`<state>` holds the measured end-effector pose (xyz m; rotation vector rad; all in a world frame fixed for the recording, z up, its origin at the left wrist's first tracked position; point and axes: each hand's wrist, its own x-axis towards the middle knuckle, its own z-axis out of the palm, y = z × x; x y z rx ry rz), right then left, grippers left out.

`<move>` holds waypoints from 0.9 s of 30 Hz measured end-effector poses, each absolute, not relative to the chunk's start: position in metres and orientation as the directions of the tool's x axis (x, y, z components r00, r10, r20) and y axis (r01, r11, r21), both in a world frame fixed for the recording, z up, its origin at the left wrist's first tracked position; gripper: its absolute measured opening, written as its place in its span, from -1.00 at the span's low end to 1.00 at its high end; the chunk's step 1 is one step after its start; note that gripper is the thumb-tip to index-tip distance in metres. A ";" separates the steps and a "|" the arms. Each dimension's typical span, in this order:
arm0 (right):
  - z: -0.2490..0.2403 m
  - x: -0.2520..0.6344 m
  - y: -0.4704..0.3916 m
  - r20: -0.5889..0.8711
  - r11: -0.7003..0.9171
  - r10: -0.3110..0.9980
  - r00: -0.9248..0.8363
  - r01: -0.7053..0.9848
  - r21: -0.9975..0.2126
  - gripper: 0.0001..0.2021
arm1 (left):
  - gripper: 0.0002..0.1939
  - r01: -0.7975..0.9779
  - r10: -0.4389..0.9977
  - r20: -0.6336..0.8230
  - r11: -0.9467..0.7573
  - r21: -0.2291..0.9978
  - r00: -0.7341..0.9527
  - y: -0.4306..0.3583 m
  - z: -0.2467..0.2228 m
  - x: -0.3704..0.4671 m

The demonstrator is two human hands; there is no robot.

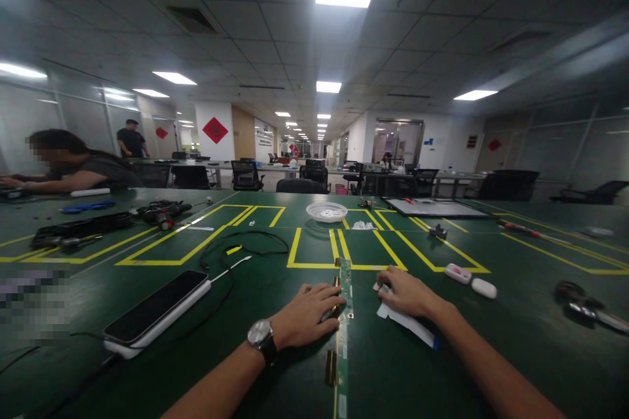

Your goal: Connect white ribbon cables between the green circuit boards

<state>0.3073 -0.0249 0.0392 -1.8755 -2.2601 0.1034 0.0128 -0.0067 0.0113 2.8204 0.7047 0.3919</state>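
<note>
Circuit strip [345, 314] sits dead center on the table [442, 366], phone [156, 306] at 9 o'clock, basket [327, 211] at 12.

On the table [442, 353]: one circuit strip [345, 288], one phone [156, 306], one white basket [327, 211], one flat panel [435, 207]. Two hands: left hand [309, 311], right hand [405, 291]. One wristwatch [262, 337].

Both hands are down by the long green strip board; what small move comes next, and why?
Probably lift the white strip with the right hand, which rests on its end. The left hand already lies against the green strip board, pinning it to the table, so the board seems steadied.
</note>
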 end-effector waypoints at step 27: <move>0.009 0.262 -0.021 0.318 0.427 0.889 -0.330 0.848 -0.315 -0.85 | -0.55 0.427 0.490 0.218 -0.860 0.278 0.844 -0.009 0.010 0.015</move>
